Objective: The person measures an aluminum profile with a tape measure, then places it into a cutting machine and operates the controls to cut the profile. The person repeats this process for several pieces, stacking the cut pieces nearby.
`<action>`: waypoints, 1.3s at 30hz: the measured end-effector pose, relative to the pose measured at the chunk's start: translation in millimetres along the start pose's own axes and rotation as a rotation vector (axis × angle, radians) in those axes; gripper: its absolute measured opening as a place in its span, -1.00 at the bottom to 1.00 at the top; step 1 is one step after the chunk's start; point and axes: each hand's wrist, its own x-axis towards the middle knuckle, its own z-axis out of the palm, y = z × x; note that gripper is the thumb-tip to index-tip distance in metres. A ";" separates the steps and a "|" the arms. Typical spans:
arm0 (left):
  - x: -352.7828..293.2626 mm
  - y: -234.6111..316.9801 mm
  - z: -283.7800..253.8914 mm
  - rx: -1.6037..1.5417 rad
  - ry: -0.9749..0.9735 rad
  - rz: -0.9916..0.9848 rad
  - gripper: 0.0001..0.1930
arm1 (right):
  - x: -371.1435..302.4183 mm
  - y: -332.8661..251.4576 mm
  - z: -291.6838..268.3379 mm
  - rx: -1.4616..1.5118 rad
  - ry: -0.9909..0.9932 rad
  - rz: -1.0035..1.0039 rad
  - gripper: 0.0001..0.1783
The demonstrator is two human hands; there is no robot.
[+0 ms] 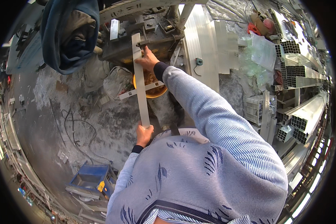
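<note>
Nearest me, just below the middle of the frame, my left hand (143,135) is closed around the lower end of a long pale bar (140,84), which runs up to the upper middle, passing above a shorter slotted bar (153,86) and a yellow bucket (161,93). Farther up, my right hand (149,60) is against the bar's right side with fingers reaching to a dark metal fitting (141,44), though I can't tell how firmly they grip, beside the grimy machine (117,51) at the bar's upper end.
</note>
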 end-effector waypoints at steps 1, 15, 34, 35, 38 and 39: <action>-5.4 6.5 3.0 -0.016 0.036 -0.004 -0.73 | 2.2 1.2 1.7 0.040 -0.006 -0.003 -0.15; -41.6 54.7 44.0 0.321 0.216 -0.057 -0.38 | 5.1 0.6 -23.9 0.396 -0.212 0.163 -0.40; -75.0 41.3 75.2 0.285 0.330 -0.251 -0.29 | -20.0 -10.0 -47.8 0.503 -0.212 0.083 -0.55; -76.2 43.7 77.9 0.265 0.337 -0.275 -0.28 | -19.0 -8.2 -48.2 0.494 -0.216 0.068 -0.55; -77.3 50.0 85.7 0.311 0.368 -0.314 -0.30 | -12.8 1.2 -47.2 0.447 -0.246 0.006 -0.52; -77.5 51.3 87.7 0.344 0.381 -0.322 -0.31 | -10.5 4.3 -46.2 0.415 -0.234 0.025 -0.50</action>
